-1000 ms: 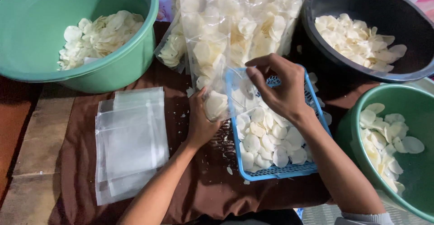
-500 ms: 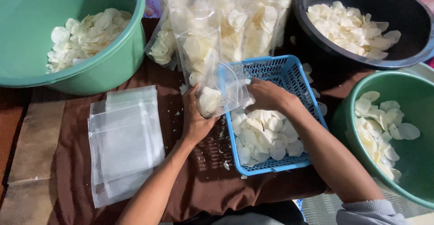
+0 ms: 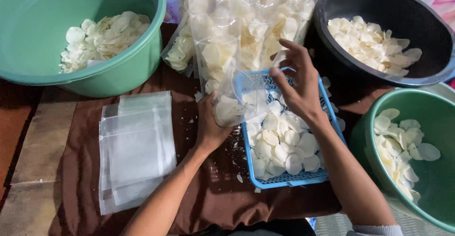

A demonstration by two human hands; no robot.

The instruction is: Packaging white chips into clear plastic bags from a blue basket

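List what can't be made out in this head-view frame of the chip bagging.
- Clear plastic bag held by the left hand: how full it is, blurred by glare.
- Right hand fingers: whether they hold a chip, hidden by the hand's back.
- Blue plastic basket: its far rim, covered by bag and hand.
- Green plastic basin at right: cut off by the frame edge.
- Stack of empty clear bags: count, too thin to tell.

Single view only, worn on the head, looking almost straight down from close above. Near edge at the bottom, where both forearms enter; left hand (image 3: 211, 127) and right hand (image 3: 298, 86) near centre. Blue basket (image 3: 284, 181) in the middle, basins cropped at both sides and the top. Brown cloth (image 3: 213, 198) beneath, perhaps over a counter.
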